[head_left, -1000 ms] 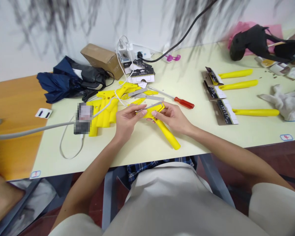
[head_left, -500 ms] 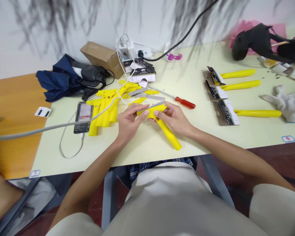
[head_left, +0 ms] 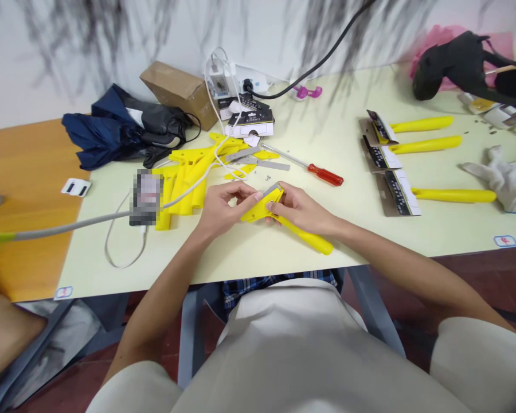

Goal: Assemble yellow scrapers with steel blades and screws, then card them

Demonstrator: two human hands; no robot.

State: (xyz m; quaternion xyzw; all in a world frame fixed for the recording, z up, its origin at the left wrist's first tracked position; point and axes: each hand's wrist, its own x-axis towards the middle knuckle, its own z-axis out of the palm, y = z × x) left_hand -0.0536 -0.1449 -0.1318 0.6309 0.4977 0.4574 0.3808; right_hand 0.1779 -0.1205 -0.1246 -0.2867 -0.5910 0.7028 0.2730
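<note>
A yellow scraper (head_left: pixel 303 234) with a grey blade strip along its head is between my two hands, above the front of the table. My left hand (head_left: pixel 223 209) pinches the left end of the head with thumb and fingers. Around the neck, where head and handle meet, my right hand (head_left: pixel 303 209) is closed, its thumb on the face. The handle slants down to the right. Behind my hands lie loose grey blades (head_left: pixel 273 164), small yellow parts and a pile of yellow scraper handles (head_left: pixel 184 178).
A red-handled screwdriver (head_left: pixel 324 174) lies behind my right hand. Three scrapers in black card sleeves (head_left: pixel 402 192) lie to the right. A cable (head_left: pixel 90 219) crosses the left side; a cardboard box (head_left: pixel 180 92) and navy umbrella (head_left: pixel 107 129) stand behind. A co-worker's arm (head_left: pixel 8 338) shows at left.
The scraper has turned in my hands: its handle now points further right and its head tilts more steeply. Both hands keep their hold. The view has shifted slightly.
</note>
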